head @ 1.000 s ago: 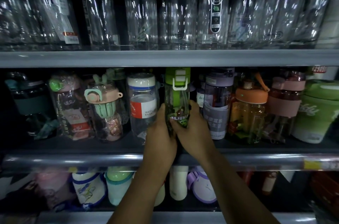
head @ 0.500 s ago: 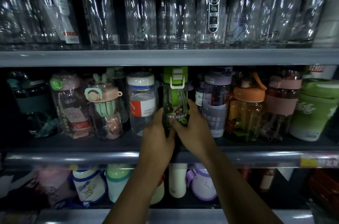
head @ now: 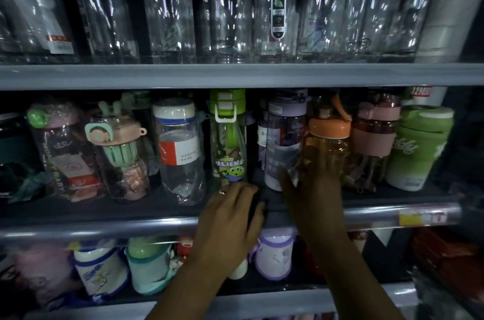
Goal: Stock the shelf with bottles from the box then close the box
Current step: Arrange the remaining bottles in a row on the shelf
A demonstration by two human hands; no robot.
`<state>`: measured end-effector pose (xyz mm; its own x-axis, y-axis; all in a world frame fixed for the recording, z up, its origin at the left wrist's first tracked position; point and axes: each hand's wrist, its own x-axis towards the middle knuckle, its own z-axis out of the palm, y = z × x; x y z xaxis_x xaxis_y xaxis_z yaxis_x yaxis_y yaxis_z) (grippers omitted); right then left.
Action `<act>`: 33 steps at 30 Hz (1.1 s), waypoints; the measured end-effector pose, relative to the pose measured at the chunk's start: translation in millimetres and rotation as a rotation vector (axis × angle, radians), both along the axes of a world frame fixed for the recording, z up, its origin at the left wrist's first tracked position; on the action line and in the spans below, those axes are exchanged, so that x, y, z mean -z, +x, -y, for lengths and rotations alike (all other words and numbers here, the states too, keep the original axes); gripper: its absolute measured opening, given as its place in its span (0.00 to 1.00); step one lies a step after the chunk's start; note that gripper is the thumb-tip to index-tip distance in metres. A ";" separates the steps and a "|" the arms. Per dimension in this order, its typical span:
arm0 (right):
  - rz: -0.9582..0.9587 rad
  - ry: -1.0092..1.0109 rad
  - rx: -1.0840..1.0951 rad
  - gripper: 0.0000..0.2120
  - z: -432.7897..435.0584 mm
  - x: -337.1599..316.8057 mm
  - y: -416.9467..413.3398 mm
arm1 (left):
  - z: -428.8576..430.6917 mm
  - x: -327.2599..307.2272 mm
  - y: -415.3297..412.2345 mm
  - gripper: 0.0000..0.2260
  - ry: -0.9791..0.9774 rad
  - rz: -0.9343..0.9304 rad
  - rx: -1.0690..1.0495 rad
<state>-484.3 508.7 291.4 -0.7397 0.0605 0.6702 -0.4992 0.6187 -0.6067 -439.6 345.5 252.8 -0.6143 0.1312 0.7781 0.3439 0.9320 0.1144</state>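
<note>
A green-lidded bottle [head: 228, 136] with an alien print stands upright on the middle shelf [head: 104, 208], between a clear bottle with a white cap [head: 180, 147] and a purple bottle [head: 284, 141]. My left hand [head: 230, 212] rests just below and in front of the green bottle, fingers loose and off it. My right hand [head: 311, 188] has its fingers spread against the base of an orange-lidded bottle [head: 327, 144], beside the purple one. The box is not in view.
The top shelf [head: 235, 75] carries several tall clear glass bottles. Pink, mint and green bottles fill the rest of the middle shelf. The lower shelf holds children's bottles, a white one [head: 238, 271] and a purple one [head: 275, 257]. A yellow price tag [head: 419, 217] sits on the rail.
Both hands have let go of the green-lidded bottle, which now stands on the shelf. My left hand dropped below it and my right hand moved right to the orange-lidded bottle.
</note>
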 end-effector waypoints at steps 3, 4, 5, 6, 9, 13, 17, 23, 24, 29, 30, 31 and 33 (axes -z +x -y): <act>0.031 0.097 0.092 0.38 16.9 -7.5 2.5 | -5.6 12.2 -7.4 0.12 -0.094 0.034 -0.059; 0.036 0.129 0.154 0.39 21.6 -11.4 3.5 | -5.9 13.5 -8.3 0.13 -0.095 0.037 -0.069; 0.047 0.150 0.220 0.40 25.6 -15.0 2.8 | -5.6 14.1 -8.9 0.13 -0.084 0.038 -0.068; 0.056 0.154 0.273 0.41 29.2 -18.2 2.4 | -5.1 14.2 -9.1 0.13 -0.071 0.036 -0.064; 0.078 0.118 0.348 0.43 39.9 -19.5 -0.3 | -3.4 13.4 -8.6 0.14 -0.059 0.043 -0.043; 0.087 0.106 0.435 0.41 51.8 -20.6 -2.2 | -0.3 13.4 -8.7 0.12 -0.062 0.095 -0.024; 0.046 0.122 0.491 0.39 58.9 -21.9 -4.3 | 5.1 15.3 -9.9 0.15 -0.058 0.126 0.022; 0.045 -0.035 0.375 0.40 57.5 -25.2 9.1 | 7.0 16.1 -12.4 0.14 -0.026 0.126 0.049; 0.026 -0.070 0.318 0.39 55.9 -26.9 13.7 | 6.4 15.8 -12.5 0.14 -0.043 0.126 0.032; 0.067 -0.150 0.154 0.37 39.7 -35.7 26.9 | 6.9 12.1 -8.5 0.14 -0.068 0.128 0.049; 0.081 -0.182 0.106 0.36 34.3 -36.3 30.4 | 6.8 11.0 -7.5 0.12 -0.075 0.105 0.054; 0.103 -0.227 0.060 0.33 27.2 -33.7 33.5 | 6.9 10.9 -6.9 0.11 -0.078 0.090 0.061; 0.171 -0.330 -0.024 0.19 13.5 -27.0 43.8 | 7.0 11.4 -6.3 0.09 -0.107 0.062 0.057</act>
<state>-440.5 495.3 318.3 -0.8432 0.2335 0.4842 -0.3854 0.3652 -0.8474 -445.9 338.5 241.5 -0.6500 0.2476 0.7184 0.3916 0.9194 0.0375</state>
